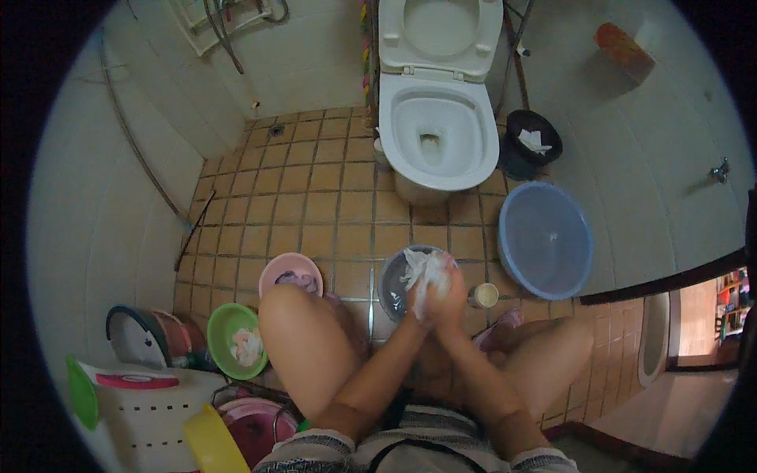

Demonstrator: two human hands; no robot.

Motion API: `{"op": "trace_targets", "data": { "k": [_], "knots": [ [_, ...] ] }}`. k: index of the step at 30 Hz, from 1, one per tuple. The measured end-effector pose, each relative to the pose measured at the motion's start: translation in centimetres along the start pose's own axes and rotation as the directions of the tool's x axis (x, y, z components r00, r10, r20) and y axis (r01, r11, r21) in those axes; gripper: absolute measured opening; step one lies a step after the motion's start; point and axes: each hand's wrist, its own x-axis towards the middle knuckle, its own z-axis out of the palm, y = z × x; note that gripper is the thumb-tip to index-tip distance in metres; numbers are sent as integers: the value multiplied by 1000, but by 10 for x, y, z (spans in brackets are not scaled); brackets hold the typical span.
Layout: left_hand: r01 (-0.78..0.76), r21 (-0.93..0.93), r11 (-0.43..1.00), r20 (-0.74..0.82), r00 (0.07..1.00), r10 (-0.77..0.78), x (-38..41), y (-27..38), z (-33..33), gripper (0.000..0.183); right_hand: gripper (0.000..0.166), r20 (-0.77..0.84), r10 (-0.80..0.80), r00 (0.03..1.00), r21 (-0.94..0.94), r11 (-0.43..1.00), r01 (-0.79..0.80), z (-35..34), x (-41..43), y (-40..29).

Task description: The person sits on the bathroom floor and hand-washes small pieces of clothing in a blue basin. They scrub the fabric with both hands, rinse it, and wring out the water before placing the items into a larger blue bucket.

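Observation:
Over a grey basin on the tiled floor, my left hand and my right hand are together, closed around a bunched white cloth. Part of the cloth hangs towards the basin's left side. Liquid shows at the bottom of the basin. To its right stands a small open tub with pale contents. Left of my hands, a pink basin holds purplish cloth, and a green basin holds white and pinkish cloth. My fingers are partly hidden by the cloth.
A large blue basin leans at the right wall beside a black bin. The toilet stands ahead with its lid raised. A bucket, a white plastic container, and a yellow basin crowd the lower left.

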Motion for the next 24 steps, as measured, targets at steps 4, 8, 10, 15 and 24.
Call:
{"op": "trace_targets", "data": {
  "k": [4,8,10,15,24],
  "knots": [
    [-63,-178,982,196,976,98,-3,3,4,44,36,74,197,978,-74,979,-191,9,-8,6],
    [119,-237,964,-95,985,-145,-16,13,41,39,39,55,310,949,-51,950,-308,-4,26,27],
    [112,-235,966,-87,987,-136,-12,16,24,39,39,121,88,989,-42,996,-84,-2,-20,9],
    [162,-278,947,-37,983,-179,-11,-6,-6,39,27,15,187,982,-75,980,-186,0,3,21],
    [136,-17,991,-110,984,-137,10,20,23,52,32,545,627,557,633,128,-764,-22,-1,71]
  ]
}}
